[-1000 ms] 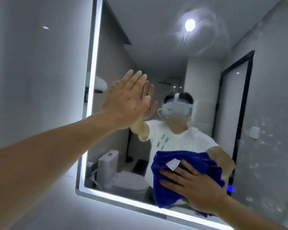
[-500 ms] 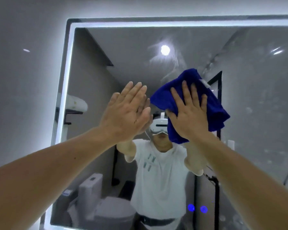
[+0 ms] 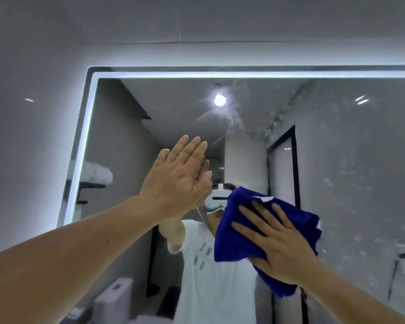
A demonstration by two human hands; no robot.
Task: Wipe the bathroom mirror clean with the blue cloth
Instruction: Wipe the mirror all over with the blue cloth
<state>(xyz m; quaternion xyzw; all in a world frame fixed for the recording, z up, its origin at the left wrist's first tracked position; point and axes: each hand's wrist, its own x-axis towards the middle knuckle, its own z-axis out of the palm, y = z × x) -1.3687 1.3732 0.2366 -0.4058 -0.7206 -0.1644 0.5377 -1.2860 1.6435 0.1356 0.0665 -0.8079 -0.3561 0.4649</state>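
Observation:
The bathroom mirror [image 3: 360,160] fills the wall ahead, framed by a lit white strip along its top and left edge. Its right half carries pale water spots and smears. My left hand [image 3: 175,181] lies flat against the glass, fingers straight and together. My right hand [image 3: 278,242] presses the bunched blue cloth [image 3: 234,232] onto the mirror with spread, straight fingers, right of and below the left hand. A small white tag shows at the cloth's top edge.
Grey wall [image 3: 28,136] borders the mirror on the left and above. The reflection shows a person in a white shirt, a toilet [image 3: 112,298] at the bottom left, a shelf with a rolled towel [image 3: 96,174] and a black-framed door [image 3: 283,169].
My right hand has carried the cloth up from the mirror's bottom edge and then back down and to the right. The view tilted upward. My left hand stays flat on the glass.

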